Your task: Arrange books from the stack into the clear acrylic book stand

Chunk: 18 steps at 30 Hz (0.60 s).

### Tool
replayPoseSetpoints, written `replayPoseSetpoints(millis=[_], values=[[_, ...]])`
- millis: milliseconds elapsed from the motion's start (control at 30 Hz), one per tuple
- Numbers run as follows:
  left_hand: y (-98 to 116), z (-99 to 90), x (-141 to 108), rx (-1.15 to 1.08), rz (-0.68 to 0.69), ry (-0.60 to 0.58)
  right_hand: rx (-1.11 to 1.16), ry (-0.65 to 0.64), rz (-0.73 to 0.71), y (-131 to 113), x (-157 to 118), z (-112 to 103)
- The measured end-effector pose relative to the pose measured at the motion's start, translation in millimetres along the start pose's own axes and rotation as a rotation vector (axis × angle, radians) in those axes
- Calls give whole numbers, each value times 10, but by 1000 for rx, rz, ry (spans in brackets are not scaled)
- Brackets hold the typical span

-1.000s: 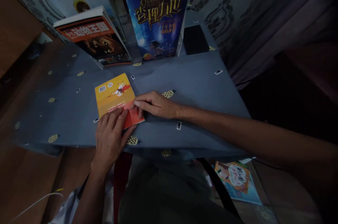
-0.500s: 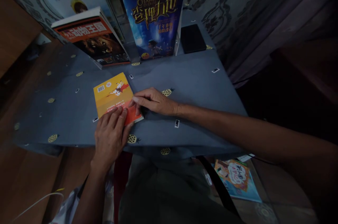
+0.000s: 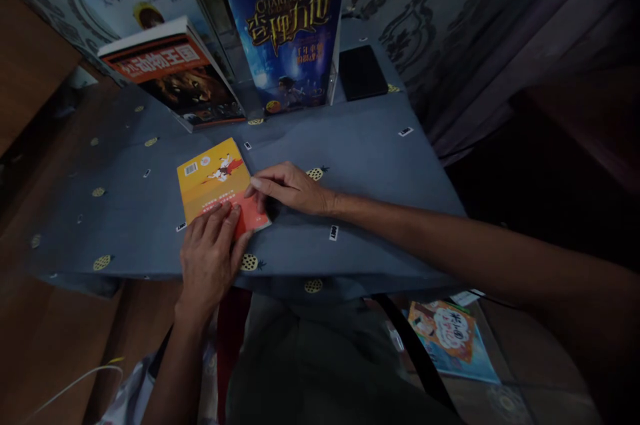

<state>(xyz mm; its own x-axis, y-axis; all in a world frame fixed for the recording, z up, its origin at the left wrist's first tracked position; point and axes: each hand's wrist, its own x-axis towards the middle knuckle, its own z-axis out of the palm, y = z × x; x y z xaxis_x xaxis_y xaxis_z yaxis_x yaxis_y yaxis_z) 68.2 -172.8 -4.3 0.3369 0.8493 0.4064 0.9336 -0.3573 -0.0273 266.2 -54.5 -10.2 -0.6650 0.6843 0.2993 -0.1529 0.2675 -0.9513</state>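
A small yellow and orange-red book [image 3: 213, 175] lies flat on the cloth-covered table, its barcode side up. My left hand [image 3: 209, 248] rests on the book's near-left part, fingers stretched out flat over the cover and the thumb by its near edge. At the book's right edge is my right hand [image 3: 287, 188], its fingers curled and the thumb close to the index finger. Those fingertips touch the edge and cover there; how much of the book they pinch is partly hidden.
An animal book with a lion cover [image 3: 187, 88] and a blue book [image 3: 293, 38] stand upright at the back. A dark flat device [image 3: 363, 73] lies right of them. Below the table's front edge, another colourful book [image 3: 453, 338] lies lower down.
My right hand has shifted very slightly up at the book's edge. The view has moved a little; the book and my left hand stay in place.
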Motion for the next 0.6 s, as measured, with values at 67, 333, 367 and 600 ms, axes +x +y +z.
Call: replayPoseSetpoints(millis=[67,333,367,600], values=[[-2,5,-4,-1,-6,-1,-4,-11,7,4,1,1],[0,14,-7,-2,3,25,-240,-33,-83,19,0,-9],[-3,19,-8,3,9,36,-305,-34,-119,43,37,-13],[-40,64,-10,-18,32,79,-790,-101,-116,296,793,-36]])
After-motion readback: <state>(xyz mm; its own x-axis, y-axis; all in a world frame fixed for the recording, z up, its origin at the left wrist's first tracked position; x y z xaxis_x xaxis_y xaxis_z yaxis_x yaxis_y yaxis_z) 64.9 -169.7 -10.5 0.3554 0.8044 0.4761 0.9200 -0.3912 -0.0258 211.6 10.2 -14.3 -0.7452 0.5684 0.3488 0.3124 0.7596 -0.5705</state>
